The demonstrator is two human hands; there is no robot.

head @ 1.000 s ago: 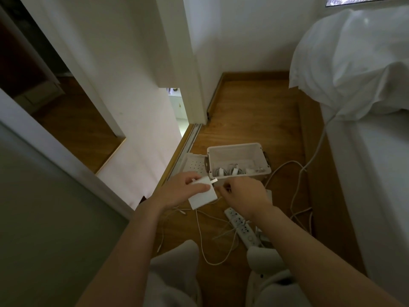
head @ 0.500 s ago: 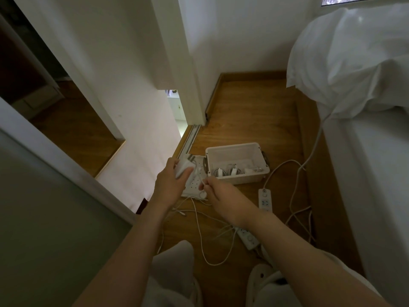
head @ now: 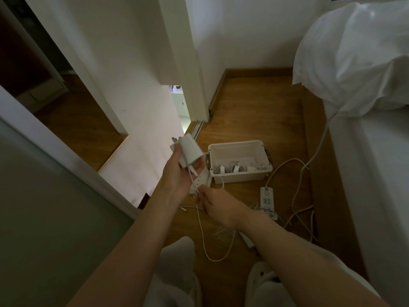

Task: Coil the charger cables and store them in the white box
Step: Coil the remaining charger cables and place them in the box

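Note:
My left hand holds a white charger brick up, left of the white box. A thin white cable runs from the brick down through my right hand, which pinches it just below my left wrist. Past my fingers the cable hangs in a loop down to the wooden floor. The box stands open on the floor and holds a few coiled white cables along its near side.
A white power strip and more loose white cables lie on the floor right of the box. A bed with a white duvet fills the right. A white wall and door frame stand at left. My knees are at the bottom.
My left hand has lifted the charger brick higher and turned it upright. My right hand has slid down and back along the cable, drawing it taut between the two hands.

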